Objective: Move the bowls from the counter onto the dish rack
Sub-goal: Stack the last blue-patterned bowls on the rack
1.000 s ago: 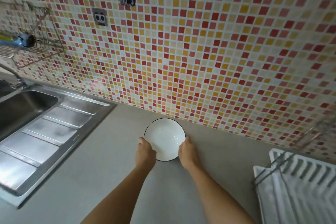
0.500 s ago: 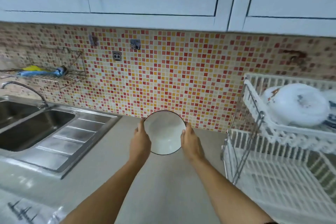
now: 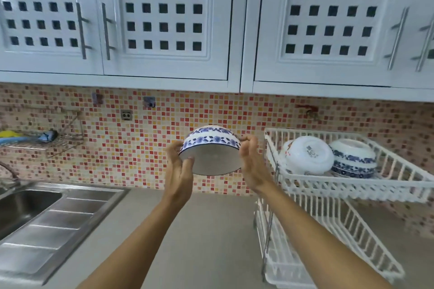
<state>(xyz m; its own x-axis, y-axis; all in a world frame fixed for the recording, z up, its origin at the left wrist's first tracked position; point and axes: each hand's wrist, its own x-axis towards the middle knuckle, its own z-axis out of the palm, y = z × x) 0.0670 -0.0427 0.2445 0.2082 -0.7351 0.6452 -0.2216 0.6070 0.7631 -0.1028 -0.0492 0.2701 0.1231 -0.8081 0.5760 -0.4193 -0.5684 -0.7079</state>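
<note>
1. Hands hold one bowl (image 3: 211, 151) in the air above the counter (image 3: 211, 230), well clear of its surface, in front of the mosaic tile wall (image 3: 164, 143).
2. Left hand (image 3: 179, 171) reaches up from a forearm that rises out of the lower middle of the view; its fingers (image 3: 173, 148) curl round the bowl's left edge and the thumb presses on the rim, so the hand is closed on the bowl.
3. Right hand (image 3: 252, 166) mirrors it, palm turned toward the bowl's right side, with its fingertips (image 3: 249, 139) hooked over the far upper edge and gripping.
4. Between the two sets of fingers the bowl is tipped, its white inside facing the camera and downward, its blue floral band and foot turned up and away.
5. Just to the right of the right-hand fingers stands the white dish rack (image 3: 352, 185), whose upper tier carries a white bowl (image 3: 307, 157) and a blue-patterned bowl (image 3: 354, 157), both upside down and leaning together.
6. Well to the left of the left-hand fingers, and lower, lies the steel sink (image 3: 25, 204) with its ridged drainboard.
</note>
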